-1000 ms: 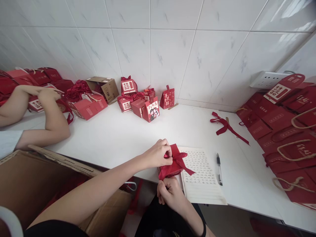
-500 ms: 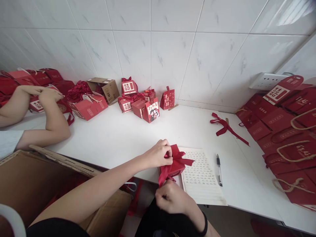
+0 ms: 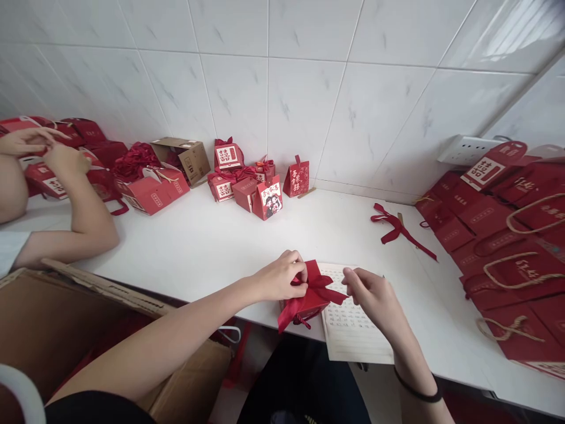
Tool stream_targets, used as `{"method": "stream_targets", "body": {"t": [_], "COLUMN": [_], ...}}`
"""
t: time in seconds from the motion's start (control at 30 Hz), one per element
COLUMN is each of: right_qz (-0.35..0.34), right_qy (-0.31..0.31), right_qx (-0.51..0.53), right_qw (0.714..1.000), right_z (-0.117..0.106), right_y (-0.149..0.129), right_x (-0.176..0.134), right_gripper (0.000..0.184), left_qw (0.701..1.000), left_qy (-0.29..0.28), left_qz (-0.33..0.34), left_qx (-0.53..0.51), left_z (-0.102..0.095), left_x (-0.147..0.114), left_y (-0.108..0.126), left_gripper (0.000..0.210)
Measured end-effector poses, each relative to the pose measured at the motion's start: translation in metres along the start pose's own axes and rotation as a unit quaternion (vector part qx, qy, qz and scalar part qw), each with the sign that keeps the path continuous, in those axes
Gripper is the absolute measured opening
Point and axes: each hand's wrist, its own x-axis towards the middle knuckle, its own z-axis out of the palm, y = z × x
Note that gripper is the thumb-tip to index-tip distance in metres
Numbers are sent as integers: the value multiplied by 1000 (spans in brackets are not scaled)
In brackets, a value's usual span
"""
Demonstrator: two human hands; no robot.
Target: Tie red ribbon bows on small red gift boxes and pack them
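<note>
At the left edge of the notebook point(image 3: 359, 346), the left hand point(image 3: 295, 278) pinches the bow point(image 3: 326, 294) on the red box point(image 3: 313, 271), while the curled right hand point(image 3: 368, 291), its hold unclear, partly hides the page, a loose ribbon point(image 3: 396, 224) lying beyond.

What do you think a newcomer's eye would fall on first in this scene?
Probably the red gift box at the near edge of the white table, its ribbon pinched by the left hand. Next might come the stacked red boxes at the right, some rope-handled, then the clustered double-happiness boxes near the tiled wall.
</note>
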Motion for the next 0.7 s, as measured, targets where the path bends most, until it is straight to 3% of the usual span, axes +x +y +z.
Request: {"method": "stream_targets", "body": {"t": [0.13, 0.27, 0.5, 0.6, 0.7], "right_qz": [15, 30, 81, 77, 70], "right_qy": [-105, -160, -168, -127, -104], "right_qx": [-5, 145, 329, 343, 293], "right_qw": [994, 976, 926, 927, 948], "right_z": [15, 24, 27, 28, 29], "right_y": [0, -1, -1, 1, 4], "right_x": [17, 20, 19, 18, 15], "right_gripper": [49, 40, 39, 43, 53], "left_qw": [1000, 1000, 1000, 1000, 999], "left_qy": [3, 2, -1, -5, 20], "left_qz": [1, 3, 7, 13, 4], "left_qx": [0, 1, 14, 12, 34], "left_z": [0, 0, 1, -7, -18], "left_x": [-1, -1, 1, -1, -8], "left_y": [0, 0, -1, -1, 0], "left_gripper": [9, 8, 9, 8, 14]}}
